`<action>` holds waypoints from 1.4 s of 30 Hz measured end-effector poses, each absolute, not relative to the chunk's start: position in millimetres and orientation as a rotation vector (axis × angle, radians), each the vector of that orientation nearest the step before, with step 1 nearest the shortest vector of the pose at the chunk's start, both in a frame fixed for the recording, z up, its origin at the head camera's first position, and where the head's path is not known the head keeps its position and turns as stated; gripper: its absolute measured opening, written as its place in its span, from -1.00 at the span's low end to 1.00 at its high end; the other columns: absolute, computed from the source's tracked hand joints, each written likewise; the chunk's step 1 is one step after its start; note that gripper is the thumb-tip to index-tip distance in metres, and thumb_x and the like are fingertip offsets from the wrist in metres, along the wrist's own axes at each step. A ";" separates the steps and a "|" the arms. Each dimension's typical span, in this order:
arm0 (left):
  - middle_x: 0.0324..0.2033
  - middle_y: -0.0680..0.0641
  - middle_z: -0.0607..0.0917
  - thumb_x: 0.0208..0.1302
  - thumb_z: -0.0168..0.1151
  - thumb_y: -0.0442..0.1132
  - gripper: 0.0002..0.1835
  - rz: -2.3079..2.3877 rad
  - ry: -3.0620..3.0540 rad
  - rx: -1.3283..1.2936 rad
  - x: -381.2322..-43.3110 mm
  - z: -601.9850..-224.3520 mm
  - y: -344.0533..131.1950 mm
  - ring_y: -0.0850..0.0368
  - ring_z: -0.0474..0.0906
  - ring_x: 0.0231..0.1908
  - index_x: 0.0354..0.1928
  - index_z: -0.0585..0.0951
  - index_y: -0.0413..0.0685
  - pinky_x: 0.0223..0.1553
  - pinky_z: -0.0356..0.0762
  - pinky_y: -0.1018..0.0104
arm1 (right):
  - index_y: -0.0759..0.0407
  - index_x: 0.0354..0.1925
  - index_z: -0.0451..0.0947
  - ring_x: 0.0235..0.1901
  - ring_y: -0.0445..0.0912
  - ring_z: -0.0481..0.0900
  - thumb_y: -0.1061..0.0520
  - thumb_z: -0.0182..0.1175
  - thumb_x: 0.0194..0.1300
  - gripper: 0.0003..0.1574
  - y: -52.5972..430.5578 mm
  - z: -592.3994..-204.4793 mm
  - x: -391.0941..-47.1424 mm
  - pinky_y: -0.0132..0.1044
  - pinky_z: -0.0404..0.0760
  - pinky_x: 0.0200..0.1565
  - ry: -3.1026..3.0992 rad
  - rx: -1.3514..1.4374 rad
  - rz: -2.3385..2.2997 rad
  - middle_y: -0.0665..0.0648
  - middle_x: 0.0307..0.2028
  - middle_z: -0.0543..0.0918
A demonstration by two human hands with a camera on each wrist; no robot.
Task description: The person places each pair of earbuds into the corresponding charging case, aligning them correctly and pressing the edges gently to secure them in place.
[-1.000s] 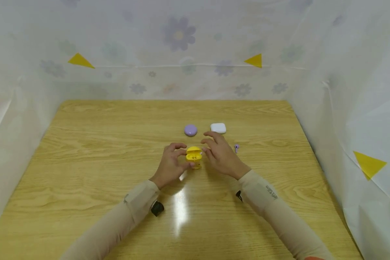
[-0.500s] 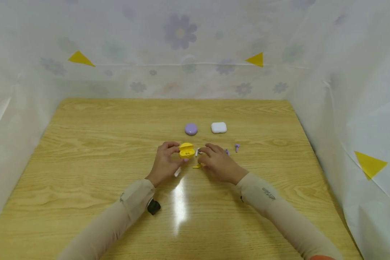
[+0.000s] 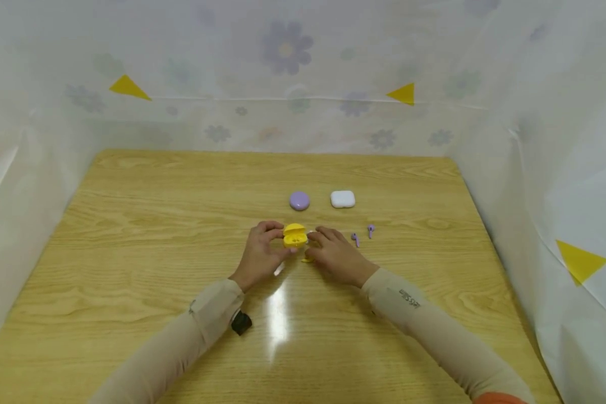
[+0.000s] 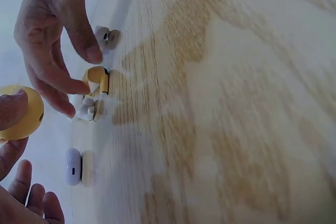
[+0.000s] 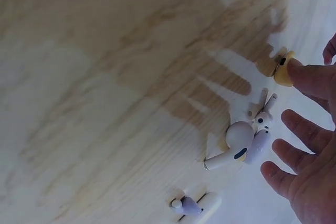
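Observation:
My left hand (image 3: 260, 255) holds a yellow earbud case (image 3: 295, 239) with its lid raised; the thumb lies on its front in the left wrist view. Just right of the case, my right hand (image 3: 339, 256) reaches low over the table, thumb and fingers parted. A yellow earbud (image 4: 104, 81) lies on the wood at its fingertips, and the thumb overlaps it in the right wrist view. White earbuds (image 5: 239, 137) lie close beside, partly behind the fingers in the head view. No firm grip on any earbud is visible.
Behind the hands sit a round purple case (image 3: 299, 201) and a white case (image 3: 343, 199), both closed. Two purple earbuds, one (image 3: 355, 239) nearer the right hand and another purple earbud (image 3: 371, 231), lie to the right. White patterned sheets (image 3: 182, 120) surround the wooden table (image 3: 146, 202).
The left hand and yellow case moved left, then slightly back right. The right hand shifted down and left to the yellow earbud, uncovering a second purple earbud.

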State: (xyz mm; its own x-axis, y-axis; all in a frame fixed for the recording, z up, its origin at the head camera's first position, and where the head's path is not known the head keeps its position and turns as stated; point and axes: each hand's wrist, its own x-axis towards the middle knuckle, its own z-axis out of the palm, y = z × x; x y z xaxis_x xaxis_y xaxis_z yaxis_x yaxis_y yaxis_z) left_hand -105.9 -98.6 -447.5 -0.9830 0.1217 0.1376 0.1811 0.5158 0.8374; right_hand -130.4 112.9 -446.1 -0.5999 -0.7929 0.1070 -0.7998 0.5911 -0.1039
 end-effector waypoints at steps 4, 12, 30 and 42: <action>0.02 -0.19 0.56 0.01 0.47 -0.22 -0.65 -1.490 -2.680 -0.279 -106.6 -448.6 -98.0 -0.16 0.39 0.12 -0.22 0.66 -0.35 0.21 0.28 -0.05 | 0.15 -0.24 0.59 0.19 0.22 0.45 0.04 0.25 0.25 -0.79 110.7 -445.8 -128.9 0.11 0.45 0.21 -2.727 1.304 0.183 0.25 0.09 0.58; 0.01 -0.16 0.56 0.00 0.47 -0.22 -0.66 -1.497 -2.688 -0.266 -107.5 -450.6 -98.0 -0.16 0.39 0.12 -0.24 0.67 -0.33 0.21 0.27 -0.05 | 0.16 -0.37 0.64 0.25 0.22 0.37 -0.01 0.25 0.26 -0.75 108.0 -449.0 -127.4 0.13 0.36 0.25 -2.779 1.217 0.108 0.22 0.11 0.55; 0.00 -0.16 0.57 -0.02 0.48 -0.24 -0.68 -1.510 -2.680 -0.265 -106.4 -448.9 -97.2 -0.14 0.39 0.10 -0.25 0.68 -0.31 0.19 0.28 -0.02 | 0.26 -0.30 0.58 0.20 0.32 0.41 0.23 0.31 0.14 -0.86 112.5 -425.2 -133.8 0.21 0.46 0.13 -2.579 1.132 0.319 0.32 0.06 0.52; 0.00 -0.16 0.57 -0.01 0.48 -0.24 -0.69 -1.493 -2.675 -0.290 -108.0 -447.7 -90.7 -0.15 0.38 0.11 -0.24 0.69 -0.28 0.20 0.28 -0.03 | 0.29 -0.30 0.57 0.22 0.33 0.40 0.25 0.36 0.11 -0.82 111.6 -393.8 -138.6 0.15 0.47 0.17 -2.375 1.181 0.291 0.35 0.03 0.53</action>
State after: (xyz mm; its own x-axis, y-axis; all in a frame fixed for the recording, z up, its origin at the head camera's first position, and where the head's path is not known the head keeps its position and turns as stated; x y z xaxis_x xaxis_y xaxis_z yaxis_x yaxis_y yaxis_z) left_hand -108.0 -90.7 -447.7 -0.9802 0.1325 0.1473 0.1949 0.5119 0.8367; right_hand -138.6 111.6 -393.8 -0.5198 -0.6950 0.4968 -0.7945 0.6070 0.0180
